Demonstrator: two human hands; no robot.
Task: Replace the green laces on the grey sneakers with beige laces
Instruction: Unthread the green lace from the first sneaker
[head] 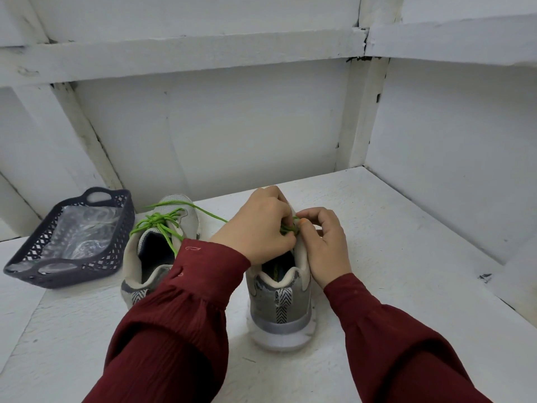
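Note:
Two grey sneakers stand heel-toward-me on a white table. The left sneaker (154, 257) carries a tied green lace (158, 221) with loose loops trailing right. Over the right sneaker (280, 303), my left hand (258, 228) and my right hand (327, 242) meet at the tongue. Both pinch that shoe's green lace (289, 228) between fingertips; most of the lace is hidden under the fingers. No beige laces can be made out.
A dark lattice basket (26, 269) holding a clear plastic bag (84, 231) sits at the table's left. White panelled walls close in behind and to the right. The table's front edge runs along the right side (494, 289).

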